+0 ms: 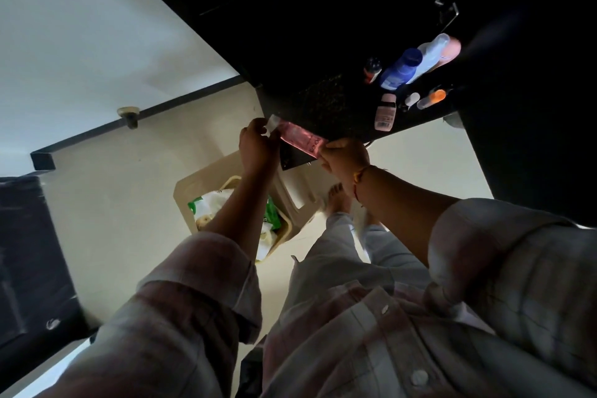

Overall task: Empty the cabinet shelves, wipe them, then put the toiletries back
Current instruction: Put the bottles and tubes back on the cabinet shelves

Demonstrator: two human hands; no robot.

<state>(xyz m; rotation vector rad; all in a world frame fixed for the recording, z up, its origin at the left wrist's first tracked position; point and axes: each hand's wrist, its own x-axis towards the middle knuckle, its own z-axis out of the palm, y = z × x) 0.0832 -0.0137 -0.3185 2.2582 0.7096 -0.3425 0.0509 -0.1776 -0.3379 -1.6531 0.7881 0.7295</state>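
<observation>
I hold the pink tube (298, 137) between both hands, at the near left corner of the dark speckled desk (323, 97). My left hand (258, 147) is curled round the tube's white cap (273, 123), which points to the far left. My right hand (347, 155) pinches the opposite, flat end, with a thread band (358, 176) on that wrist. The tube body spans the gap between the two hands and lies on a diagonal over the desk edge; I cannot tell whether it touches the desk. The other toiletries stand or lie further right on the desk, well apart from both hands. A blue bottle (400, 69), a white bottle (431, 53) and a peach bottle (452, 50) are grouped close together. A small dark bottle (372, 69) stands just left of them. Nearer the edge lie a small pink bottle (385, 111) on its side and an orange-capped bottle (431, 98). Below my left forearm, on the pale floor (129, 203), stands a beige plastic container (232, 203) holding white and green bags. One bare foot (337, 199) shows below my right hand.
</observation>
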